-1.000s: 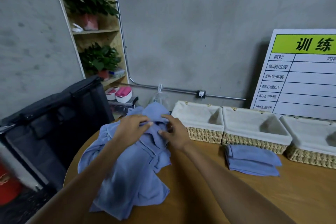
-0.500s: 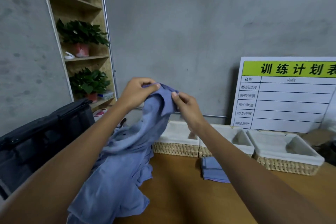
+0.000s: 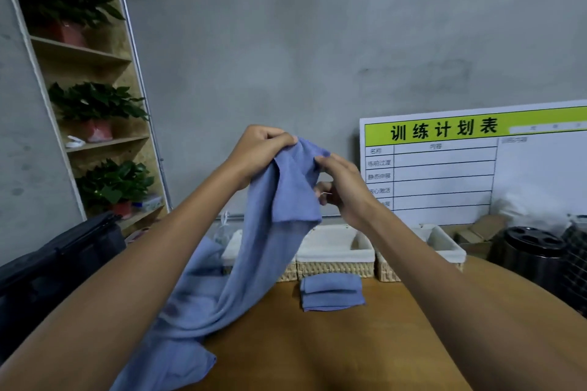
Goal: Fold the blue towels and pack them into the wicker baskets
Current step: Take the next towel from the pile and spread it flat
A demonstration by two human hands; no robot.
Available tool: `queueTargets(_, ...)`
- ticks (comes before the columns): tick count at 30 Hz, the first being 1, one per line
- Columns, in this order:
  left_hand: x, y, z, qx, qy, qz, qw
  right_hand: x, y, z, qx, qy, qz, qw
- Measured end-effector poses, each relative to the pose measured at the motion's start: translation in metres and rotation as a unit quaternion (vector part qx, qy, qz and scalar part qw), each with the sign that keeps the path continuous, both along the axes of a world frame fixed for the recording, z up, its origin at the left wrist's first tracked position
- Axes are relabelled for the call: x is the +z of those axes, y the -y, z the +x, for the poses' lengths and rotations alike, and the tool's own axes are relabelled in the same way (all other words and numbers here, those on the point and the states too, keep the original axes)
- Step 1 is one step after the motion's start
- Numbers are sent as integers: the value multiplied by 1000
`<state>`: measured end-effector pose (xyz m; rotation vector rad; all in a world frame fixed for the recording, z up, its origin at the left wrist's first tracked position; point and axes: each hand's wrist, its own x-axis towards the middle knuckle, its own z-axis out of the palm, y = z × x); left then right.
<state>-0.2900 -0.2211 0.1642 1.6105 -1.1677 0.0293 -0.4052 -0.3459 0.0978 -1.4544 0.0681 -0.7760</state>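
Up between your two hands, that blue towel (image 3: 279, 187) is now off the table (image 3: 349, 343) and held at chest height, where a second ago it was still bunched flat on the pile with both hands pressing into it. Your left hand (image 3: 257, 149) is pinched shut on the top edge, and your right hand (image 3: 341, 184) has thumb and fingers closed on the edge just beside it, so the two grips sit close together with only a short bit of cloth between them. Below your left hand the rest of the towel hangs down and its tail trails onto the heap of unfolded towels (image 3: 178, 327), so it isn't fully free yet.

I'd say that means you're at the find-the-corners stage, not folding yet. You probably need to slide the hands apart along that edge to open it out.

Below and just past your right hand, the folded towels (image 3: 332, 292) sit on the table right in front of the wicker baskets (image 3: 336, 267), not inside. The one basket you can see into looks empty, so packing hasn't started as far as I can tell.
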Motion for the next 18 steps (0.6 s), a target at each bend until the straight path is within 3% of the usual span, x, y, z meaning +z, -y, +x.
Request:
queueTargets(4,-6,17,-31,-38,58,59,996,1,13,-28,-23,26,-22,999)
queueTargets(8,-24,23,-35,-67,82,105,989,-7,32,-48,-102,57,-109,987)
queueTargets(14,-41,26,-26,-59,167,238,955,-8,51,-66,-164,63,-171,969)
queueTargets(18,-19,25,-14,-58,194,186,962,-13,59,-63,-152,74,-132,977)
